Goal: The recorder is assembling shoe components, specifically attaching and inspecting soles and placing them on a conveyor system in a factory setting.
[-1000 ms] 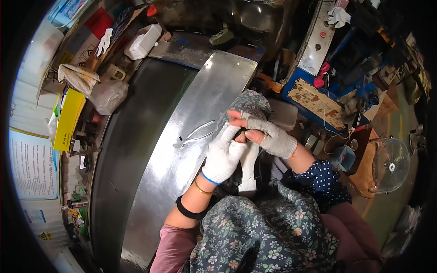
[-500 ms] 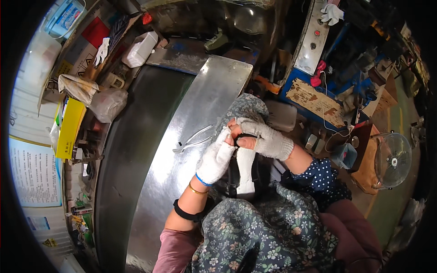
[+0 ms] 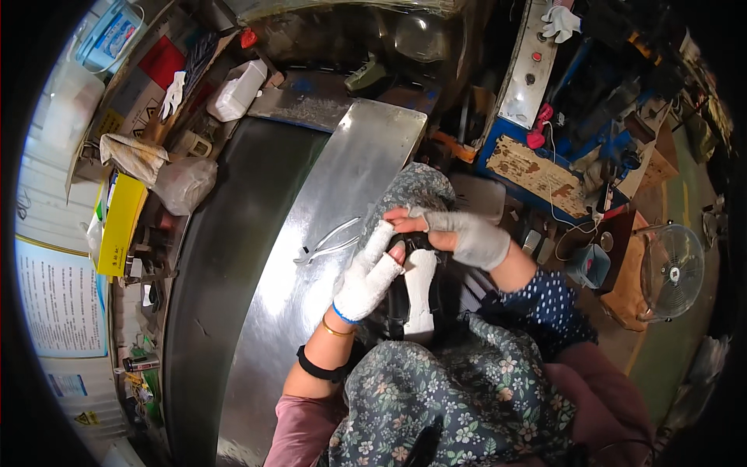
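Note:
In my lap sits a black shoe upper (image 3: 398,300) with a white, insole-shaped piece (image 3: 420,286) facing up on it. My left hand (image 3: 369,272), in a white glove with bare fingertips, grips the shoe's far left side, its thumb lying over the edge. From the right, my right hand (image 3: 467,235), gloved alike and slightly blurred, curves over the far end of the shoe. Its fingers reach across to my left fingertips, and its thumb rests nearer the white piece. Metal pincers (image 3: 331,243) lie on the steel tabletop (image 3: 288,327) left of my hands.
Beyond the tabletop's left edge runs a dark belt-like surface (image 3: 226,311). Shelves there hold a white plastic bottle (image 3: 237,92), a cloth (image 3: 134,158) and a plastic bag (image 3: 185,187). To the right stand a blue-framed machine (image 3: 537,175) and a round fan (image 3: 673,272).
My left thumb has drawn back toward me, away from the other fingers. My right hand has shifted slightly right, its thumb now apart from the left hand, uncovering more black material.

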